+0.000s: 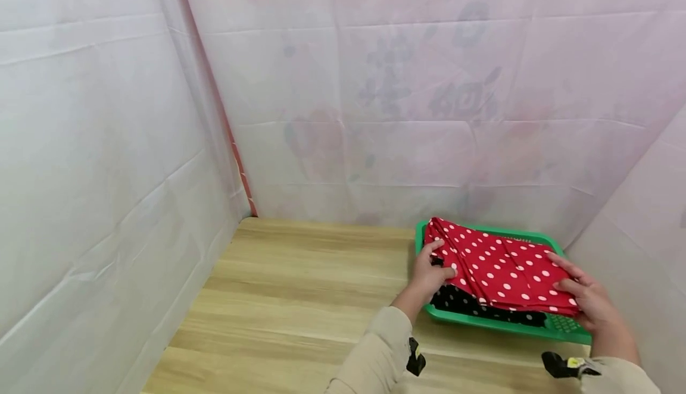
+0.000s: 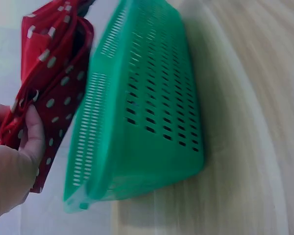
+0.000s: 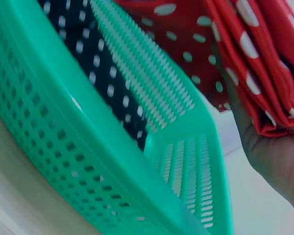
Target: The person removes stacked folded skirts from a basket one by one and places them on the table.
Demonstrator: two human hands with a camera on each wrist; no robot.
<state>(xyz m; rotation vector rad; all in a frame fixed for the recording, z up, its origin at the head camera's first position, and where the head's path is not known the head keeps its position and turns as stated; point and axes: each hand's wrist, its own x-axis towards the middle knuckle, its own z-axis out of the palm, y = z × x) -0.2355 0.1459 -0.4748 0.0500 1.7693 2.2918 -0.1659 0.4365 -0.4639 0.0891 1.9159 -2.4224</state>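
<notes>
The largest part of the scene is taken up by pale sheets (image 1: 343, 84), hung as walls on three sides and marked with creases and faint blurred figures. Below them a wood-grained table (image 1: 300, 287) is seen, its left rear corner met by a narrow red strip (image 1: 206, 63) that runs down where two sheets meet. At the right of the table a green plastic basket (image 2: 142, 161), pierced with rows of slots, is set close to the back sheet. Over the basket's opening a folded red cloth (image 1: 498, 266) with white dots is held in several layers, most of the basket being covered by it in the head view. Beneath it a black cloth (image 1: 482, 309) with pale dots is contained in the basket; whether the two cloths touch cannot be told. Beige sleeves (image 1: 377, 352) are worn on both arms. The hands are held apart: the red cloth's left edge is pinched by the left hand (image 1: 430, 272), and its right edge is gripped by the right hand (image 1: 592, 299). Small black fittings (image 1: 415, 358) are attached near the wrists.
</notes>
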